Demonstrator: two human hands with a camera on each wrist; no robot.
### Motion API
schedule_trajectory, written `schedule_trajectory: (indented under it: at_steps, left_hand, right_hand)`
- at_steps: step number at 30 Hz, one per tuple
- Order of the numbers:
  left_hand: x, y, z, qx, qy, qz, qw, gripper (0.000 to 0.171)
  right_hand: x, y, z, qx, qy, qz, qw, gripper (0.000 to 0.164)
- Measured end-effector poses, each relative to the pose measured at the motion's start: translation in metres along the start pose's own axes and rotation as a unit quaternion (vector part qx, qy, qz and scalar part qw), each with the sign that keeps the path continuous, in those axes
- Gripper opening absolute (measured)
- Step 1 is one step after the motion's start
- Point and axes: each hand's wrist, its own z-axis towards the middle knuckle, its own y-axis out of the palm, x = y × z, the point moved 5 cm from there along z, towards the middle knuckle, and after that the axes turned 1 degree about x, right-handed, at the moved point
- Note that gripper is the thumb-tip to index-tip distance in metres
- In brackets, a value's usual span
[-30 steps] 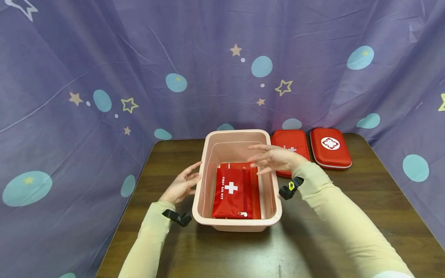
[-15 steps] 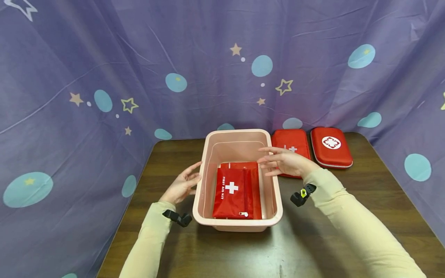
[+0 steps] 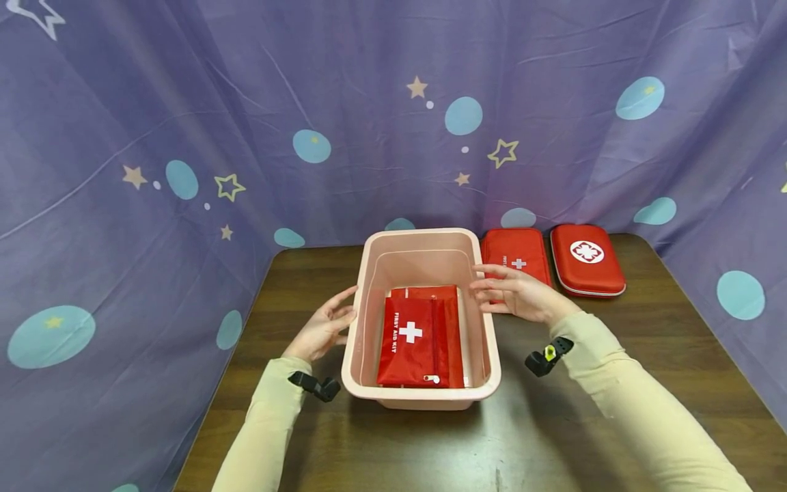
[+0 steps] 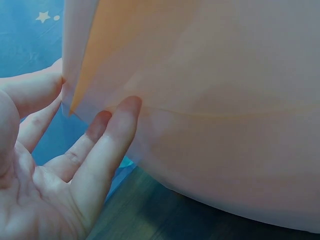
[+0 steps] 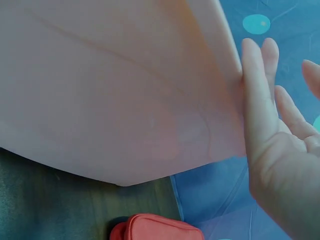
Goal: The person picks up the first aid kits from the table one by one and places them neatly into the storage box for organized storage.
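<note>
A pale pink plastic bin [image 3: 424,393] stands on the table. Inside it lies a red first aid pouch [image 3: 402,352] with a white cross, on top of another red item [image 3: 453,321] that is mostly covered. My left hand [image 3: 321,331] is at the bin's left side. In the left wrist view, spread fingertips [image 4: 131,107] touch the bin's outer wall. At the right rim is my right hand [image 3: 521,294], fingers extended and holding nothing. The right wrist view shows this hand [image 5: 280,140] with straight fingers beside the bin's edge, seemingly touching it.
Right of the bin, partly behind my right hand, lies a flat red first aid case [image 3: 513,247]. Farther right is a red hard case [image 3: 590,273] with a round white emblem. A purple patterned curtain [image 3: 369,198] hangs behind the wooden table [image 3: 424,451].
My right hand has moved right, from above the bin's inside to its right rim. The left hand and the bin stay in place.
</note>
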Motion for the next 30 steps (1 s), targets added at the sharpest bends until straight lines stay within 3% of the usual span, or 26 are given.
schedule_trajectory:
  at_steps: [16, 30]
  left_hand:
    - [0.0, 0.001, -0.001, 0.006, 0.0, -0.002, 1.0, 0.063]
    - [-0.002, -0.001, 0.001, -0.003, 0.008, -0.006, 0.9999, 0.062]
  right_hand:
    - [0.013, -0.014, -0.012, -0.009, -0.03, 0.052, 0.998, 0.034]
    - [0.032, -0.027, -0.024, -0.05, -0.042, 0.105, 0.992, 0.045]
